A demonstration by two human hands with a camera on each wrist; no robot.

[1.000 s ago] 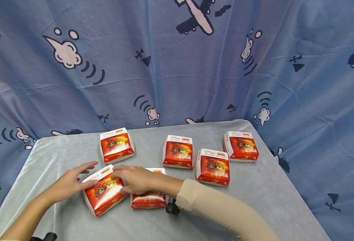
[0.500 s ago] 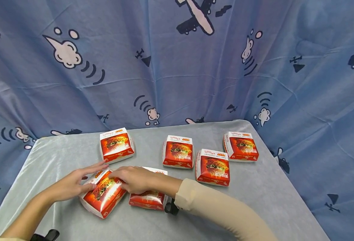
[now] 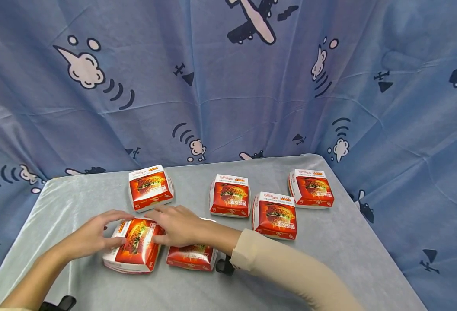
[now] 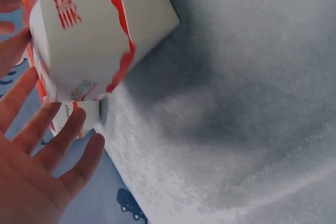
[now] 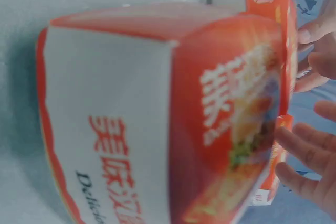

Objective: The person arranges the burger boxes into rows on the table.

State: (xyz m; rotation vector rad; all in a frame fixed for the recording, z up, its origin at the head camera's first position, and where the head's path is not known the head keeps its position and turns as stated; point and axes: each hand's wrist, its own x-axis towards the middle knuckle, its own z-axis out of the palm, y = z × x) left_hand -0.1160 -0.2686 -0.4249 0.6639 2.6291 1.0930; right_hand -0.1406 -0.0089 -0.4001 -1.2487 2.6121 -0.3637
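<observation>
A red-and-white burger box [image 3: 136,255] sits at the front left of the table, between my two hands. My left hand [image 3: 90,236] grips its left side, the thumb on the lid and the fingers at the back edge; in the left wrist view its fingertips meet the box's white side [image 4: 86,35]. My right hand [image 3: 179,226] holds the same box by its back right corner, thumb low and fingers along the far edge. Under the right wrist lies a second burger box [image 3: 191,260], partly hidden; it fills much of the right wrist view.
Another burger box [image 3: 150,188] stands just behind the held one. Several more are to the right: one at the back middle [image 3: 230,196], one nearer [image 3: 275,216] and one at the far right [image 3: 311,188]. A pale cloth covers the table [image 3: 310,259]; a blue patterned curtain [image 3: 220,108] hangs behind.
The held burger box has turned counterclockwise, so its white strip now faces left instead of the back. Both hands have shifted slightly with it. The other boxes have hardly moved.
</observation>
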